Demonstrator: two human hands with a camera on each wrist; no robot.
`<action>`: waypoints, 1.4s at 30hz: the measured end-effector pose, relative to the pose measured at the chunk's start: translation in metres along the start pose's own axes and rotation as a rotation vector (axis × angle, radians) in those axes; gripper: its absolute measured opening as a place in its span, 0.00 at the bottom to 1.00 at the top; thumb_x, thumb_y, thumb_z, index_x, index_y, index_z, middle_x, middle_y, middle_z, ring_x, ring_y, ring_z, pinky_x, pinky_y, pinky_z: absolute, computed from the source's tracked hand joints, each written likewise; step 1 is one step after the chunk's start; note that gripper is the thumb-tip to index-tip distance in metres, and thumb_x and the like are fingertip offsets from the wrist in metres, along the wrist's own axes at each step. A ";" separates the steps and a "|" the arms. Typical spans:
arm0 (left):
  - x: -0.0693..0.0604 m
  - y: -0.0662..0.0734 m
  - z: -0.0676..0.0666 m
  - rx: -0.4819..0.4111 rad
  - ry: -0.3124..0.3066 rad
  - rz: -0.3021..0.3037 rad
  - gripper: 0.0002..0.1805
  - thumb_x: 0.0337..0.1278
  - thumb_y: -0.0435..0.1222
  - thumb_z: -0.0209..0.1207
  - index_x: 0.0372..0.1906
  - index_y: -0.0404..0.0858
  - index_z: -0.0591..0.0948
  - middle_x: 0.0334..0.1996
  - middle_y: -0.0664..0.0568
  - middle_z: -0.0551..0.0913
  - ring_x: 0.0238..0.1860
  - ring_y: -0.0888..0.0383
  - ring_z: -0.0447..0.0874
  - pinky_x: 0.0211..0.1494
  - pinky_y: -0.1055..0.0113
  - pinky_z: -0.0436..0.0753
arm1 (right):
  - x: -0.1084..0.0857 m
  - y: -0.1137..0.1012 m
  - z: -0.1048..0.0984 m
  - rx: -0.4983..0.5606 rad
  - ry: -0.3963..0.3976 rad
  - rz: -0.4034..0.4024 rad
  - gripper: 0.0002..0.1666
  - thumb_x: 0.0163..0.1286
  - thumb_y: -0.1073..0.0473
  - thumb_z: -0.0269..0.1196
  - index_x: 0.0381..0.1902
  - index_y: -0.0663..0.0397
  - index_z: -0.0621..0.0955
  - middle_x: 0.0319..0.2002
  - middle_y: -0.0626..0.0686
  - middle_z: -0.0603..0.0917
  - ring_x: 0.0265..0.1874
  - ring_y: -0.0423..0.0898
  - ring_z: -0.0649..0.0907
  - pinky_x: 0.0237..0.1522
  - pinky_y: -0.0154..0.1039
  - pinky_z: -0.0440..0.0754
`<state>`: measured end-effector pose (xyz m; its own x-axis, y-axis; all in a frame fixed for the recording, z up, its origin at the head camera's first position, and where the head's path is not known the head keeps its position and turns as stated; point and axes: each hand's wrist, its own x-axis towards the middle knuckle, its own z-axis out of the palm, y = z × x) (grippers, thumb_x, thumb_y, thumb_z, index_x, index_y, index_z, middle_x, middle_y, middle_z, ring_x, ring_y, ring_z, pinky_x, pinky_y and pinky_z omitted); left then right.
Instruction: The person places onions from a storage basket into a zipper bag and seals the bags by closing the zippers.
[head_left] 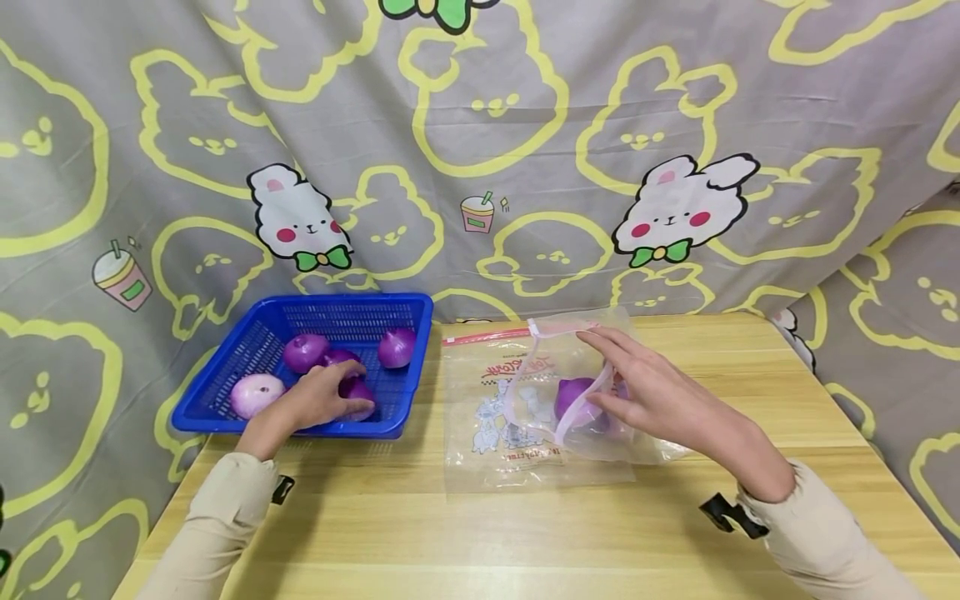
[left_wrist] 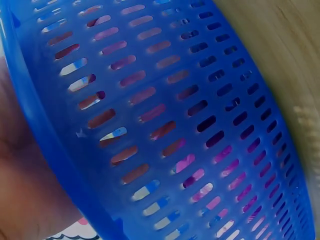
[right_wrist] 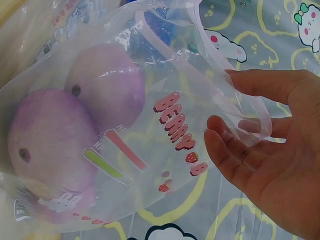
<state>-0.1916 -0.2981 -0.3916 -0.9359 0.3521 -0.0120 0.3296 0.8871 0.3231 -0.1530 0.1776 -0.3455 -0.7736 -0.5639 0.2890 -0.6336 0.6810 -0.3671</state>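
A blue plastic basket [head_left: 420,358] holds several purple onions [head_left: 306,353], one of them paler [head_left: 257,394]. My left hand [head_left: 318,396] reaches over the basket's near rim and grips a purple onion [head_left: 362,398] between thumb and fingers. In the left wrist view the basket's slotted wall [left_wrist: 165,120] hides most of that grip. My right hand [head_left: 660,392] holds the mouth of a clear printed zip bag [right_wrist: 175,125] with bent fingers, and the mouth gapes toward the basket. At least two onions [right_wrist: 107,90] lie inside that bag.
Under the held bag, a second clear bag [head_left: 468,450] with a red zip strip lies flat on the wooden table [head_left: 420,533]. A grey cartoon-print curtain [head_left: 525,208] hangs right behind the table's back edge.
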 end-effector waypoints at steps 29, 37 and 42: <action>-0.010 0.007 0.014 -0.087 0.481 0.108 0.33 0.52 0.45 0.73 0.61 0.36 0.75 0.52 0.39 0.83 0.47 0.44 0.85 0.47 0.46 0.84 | -0.003 0.003 0.001 -0.002 -0.007 0.004 0.47 0.61 0.59 0.72 0.74 0.62 0.63 0.72 0.65 0.64 0.70 0.62 0.67 0.65 0.59 0.69; -0.008 0.022 0.015 -0.076 0.650 0.236 0.38 0.45 0.37 0.76 0.64 0.34 0.75 0.60 0.37 0.79 0.59 0.41 0.79 0.57 0.44 0.78 | -0.004 0.003 0.001 -0.009 0.001 0.006 0.47 0.61 0.59 0.73 0.73 0.63 0.63 0.72 0.65 0.64 0.68 0.62 0.69 0.64 0.59 0.70; -0.011 0.032 0.014 -0.101 0.663 0.239 0.39 0.45 0.35 0.76 0.66 0.35 0.73 0.62 0.39 0.78 0.59 0.41 0.79 0.55 0.46 0.80 | -0.004 0.003 0.001 -0.011 -0.002 0.006 0.47 0.61 0.59 0.72 0.74 0.62 0.63 0.73 0.65 0.63 0.69 0.62 0.68 0.65 0.59 0.69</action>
<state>-0.1685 -0.2693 -0.3947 -0.7286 0.2496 0.6379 0.5522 0.7651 0.3312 -0.1514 0.1813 -0.3481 -0.7771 -0.5610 0.2853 -0.6293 0.6891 -0.3593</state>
